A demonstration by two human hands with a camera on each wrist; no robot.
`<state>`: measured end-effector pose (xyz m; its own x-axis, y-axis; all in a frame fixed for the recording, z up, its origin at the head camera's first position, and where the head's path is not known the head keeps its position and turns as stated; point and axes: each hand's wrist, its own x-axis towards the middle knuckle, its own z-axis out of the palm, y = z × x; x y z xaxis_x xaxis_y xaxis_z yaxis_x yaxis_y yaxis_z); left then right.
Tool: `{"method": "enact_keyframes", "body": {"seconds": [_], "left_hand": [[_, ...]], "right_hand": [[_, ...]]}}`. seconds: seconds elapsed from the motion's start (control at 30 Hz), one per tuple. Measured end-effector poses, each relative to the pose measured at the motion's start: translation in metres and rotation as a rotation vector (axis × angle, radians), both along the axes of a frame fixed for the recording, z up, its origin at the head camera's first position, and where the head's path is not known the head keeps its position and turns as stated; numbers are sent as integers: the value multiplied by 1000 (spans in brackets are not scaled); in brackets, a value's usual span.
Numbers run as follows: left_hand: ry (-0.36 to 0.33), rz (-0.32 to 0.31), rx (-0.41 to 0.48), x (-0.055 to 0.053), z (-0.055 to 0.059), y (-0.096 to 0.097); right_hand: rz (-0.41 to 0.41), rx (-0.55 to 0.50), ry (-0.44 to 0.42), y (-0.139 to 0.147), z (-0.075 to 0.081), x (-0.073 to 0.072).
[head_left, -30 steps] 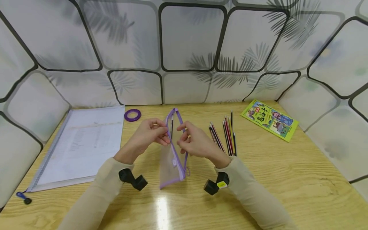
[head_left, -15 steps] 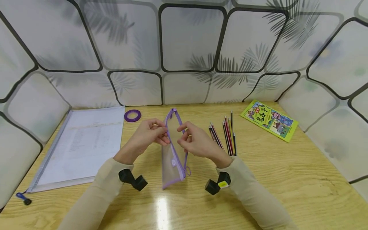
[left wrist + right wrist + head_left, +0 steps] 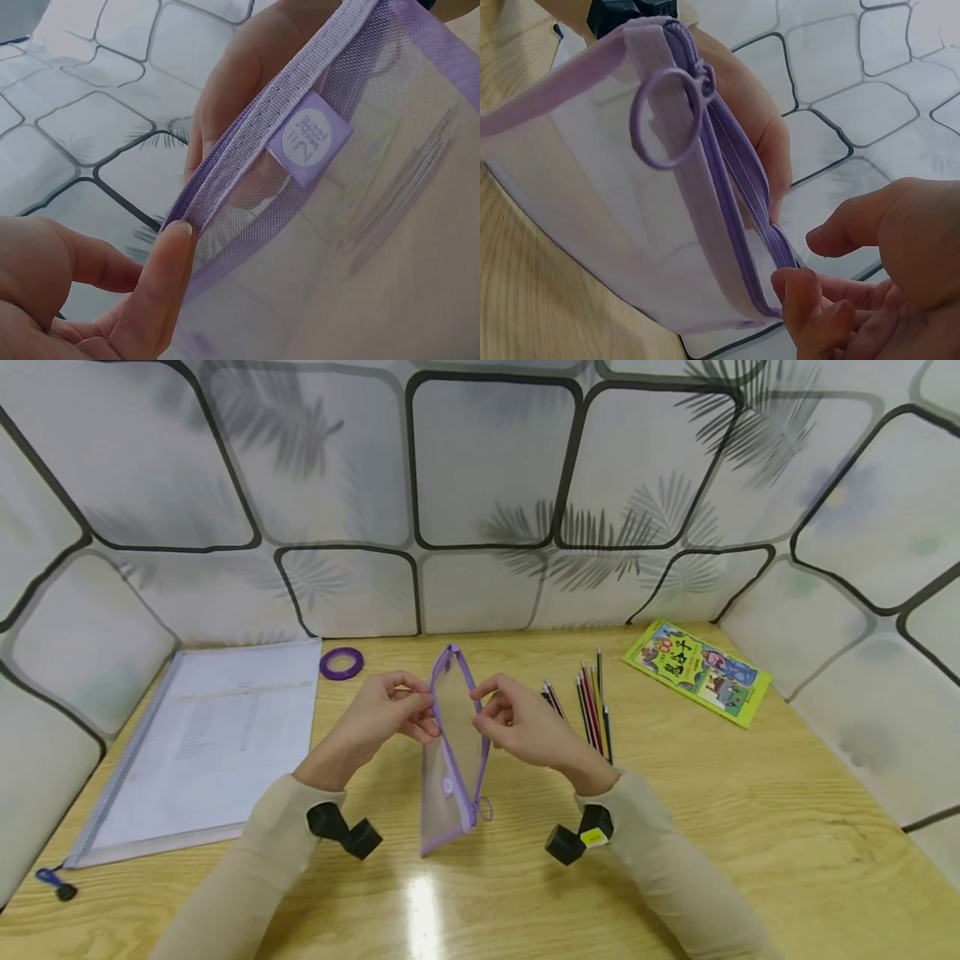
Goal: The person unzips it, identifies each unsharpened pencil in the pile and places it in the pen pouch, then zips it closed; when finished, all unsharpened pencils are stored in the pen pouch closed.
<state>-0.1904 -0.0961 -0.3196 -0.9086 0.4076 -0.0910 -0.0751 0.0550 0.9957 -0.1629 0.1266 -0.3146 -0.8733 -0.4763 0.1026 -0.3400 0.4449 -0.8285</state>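
Fingertips of left hand (image 3: pixel 386 706) pinching zipper rim (image 3: pixel 281 105) of mesh pouch (image 3: pixel 438 806), no gap; right hand (image 3: pixel 528 718) loosely curled at opposite side, hold unclear. Pouch between hands, mouth gaping, over table (image 3: pixel 510 902). Probably light, floppy; grab stiffer zipper rim.

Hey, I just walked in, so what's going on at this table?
A person's left hand pinches one edge of a purple-trimmed mesh zipper pouch, and the right hand is at the opposite edge. The pouch is unzipped, its mouth spread open. Pencils lie on the table beyond the right hand.
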Motion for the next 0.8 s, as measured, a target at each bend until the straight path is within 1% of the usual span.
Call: {"method": "enact_keyframes", "body": {"seconds": [0.17, 0.5, 0.7, 0.8], "left_hand": [[6, -3, 10, 0, -1, 0], [16, -9, 1, 1, 0, 1], [18, -10, -4, 1, 0, 1], [18, -10, -13, 1, -1, 1]], "right_hand": [[-25, -19, -3, 10, 1, -1], [-99, 27, -18, 30, 5, -2], [-126, 31, 14, 46, 2, -4], [-142, 36, 13, 56, -1, -6]]}}
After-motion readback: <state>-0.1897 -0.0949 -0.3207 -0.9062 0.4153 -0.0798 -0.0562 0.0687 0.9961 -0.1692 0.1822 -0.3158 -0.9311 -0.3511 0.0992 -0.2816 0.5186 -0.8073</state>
